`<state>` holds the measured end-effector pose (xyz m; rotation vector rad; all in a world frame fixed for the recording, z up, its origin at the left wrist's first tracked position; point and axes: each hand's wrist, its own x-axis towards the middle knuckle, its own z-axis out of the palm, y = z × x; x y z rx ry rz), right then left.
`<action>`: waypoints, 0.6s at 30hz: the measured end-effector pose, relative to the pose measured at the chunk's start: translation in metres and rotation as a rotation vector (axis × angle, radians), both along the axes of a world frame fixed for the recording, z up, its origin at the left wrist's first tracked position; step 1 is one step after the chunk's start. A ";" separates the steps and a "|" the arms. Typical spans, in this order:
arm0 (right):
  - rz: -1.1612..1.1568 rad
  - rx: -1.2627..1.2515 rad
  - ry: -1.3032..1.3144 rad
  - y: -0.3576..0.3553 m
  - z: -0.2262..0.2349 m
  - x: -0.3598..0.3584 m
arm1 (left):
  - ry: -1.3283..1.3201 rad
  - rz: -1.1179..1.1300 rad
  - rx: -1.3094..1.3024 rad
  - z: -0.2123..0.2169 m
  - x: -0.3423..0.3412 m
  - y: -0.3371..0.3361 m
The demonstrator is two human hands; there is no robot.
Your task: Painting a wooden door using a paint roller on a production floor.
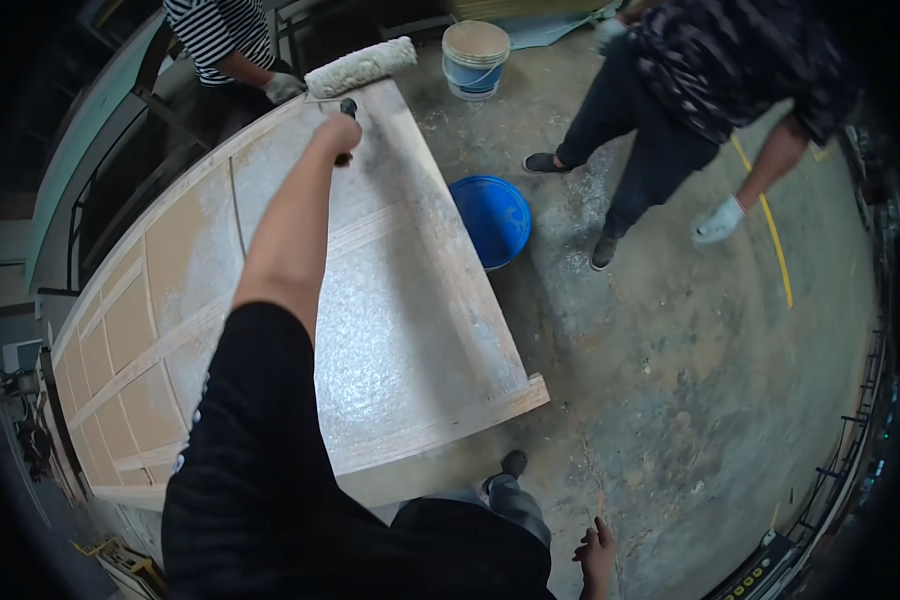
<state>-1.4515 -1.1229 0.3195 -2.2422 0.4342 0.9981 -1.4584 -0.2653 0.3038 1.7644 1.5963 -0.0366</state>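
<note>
My left hand, at the end of an outstretched arm, is closed round the dark handle of a paint roller. The roller's fluffy white sleeve lies across the far end of a large wood-framed panel. A wet, shiny whitish coat covers the panel's right part, while the left sections are bare brown board with pale strips between them. Low on the right, my right hand hangs beside my body over the floor, fingers loosely apart and holding nothing.
A blue tub stands beside the panel's right edge. Farther off is a white-and-blue bucket. One person in stripes has a gloved hand by the panel's far edge. Another person with gloves stands on the concrete floor at right.
</note>
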 end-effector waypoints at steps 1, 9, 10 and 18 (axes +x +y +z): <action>0.004 0.014 -0.003 -0.009 0.001 0.001 | -0.004 -0.004 0.000 -0.002 0.005 0.009; -0.002 0.038 0.093 -0.034 -0.021 0.002 | 0.117 -0.216 0.222 -0.014 -0.090 -0.203; 0.041 0.077 0.100 -0.028 -0.024 0.012 | 0.189 -0.254 0.252 -0.016 -0.117 -0.252; 0.196 0.166 0.134 -0.058 -0.038 0.071 | 0.196 -0.201 -0.026 0.089 -0.214 -0.598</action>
